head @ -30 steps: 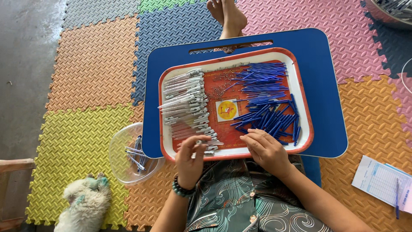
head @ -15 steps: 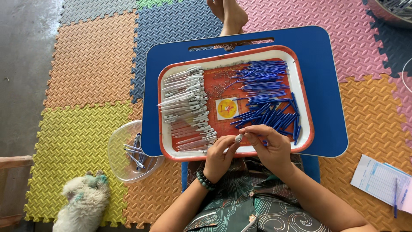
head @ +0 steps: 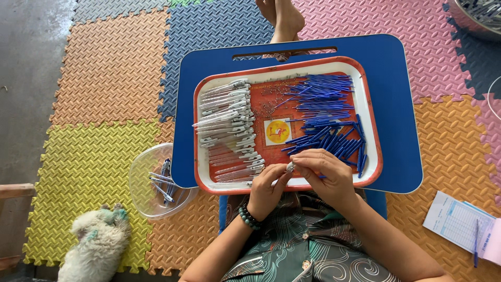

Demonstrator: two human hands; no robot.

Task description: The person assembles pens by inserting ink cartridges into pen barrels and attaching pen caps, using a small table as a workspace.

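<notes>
My left hand [head: 267, 189] and my right hand [head: 326, 172] meet at the near rim of a red tray [head: 365, 94] and together hold one clear pen barrel [head: 290, 167] between the fingertips. A heap of clear pen barrels [head: 229, 130] fills the tray's left side. Blue refills [head: 326, 115] lie piled on its right side, just beyond my right hand. Tiny springs [head: 271, 96] are scattered between the two piles. The tray rests on a blue lap table [head: 396, 104] over my legs.
A clear plastic bowl [head: 142, 193] with a few finished pens sits on the foam mats at the left. A small white dog [head: 96, 245] lies below it. Paper sheets and a pen [head: 462, 224] lie at the right. A metal basin [head: 477, 15] stands at the top right.
My left hand has left the barrel pile and come right to meet my right hand, carrying a barrel. Both hands now hold it together at the tray's near rim.
</notes>
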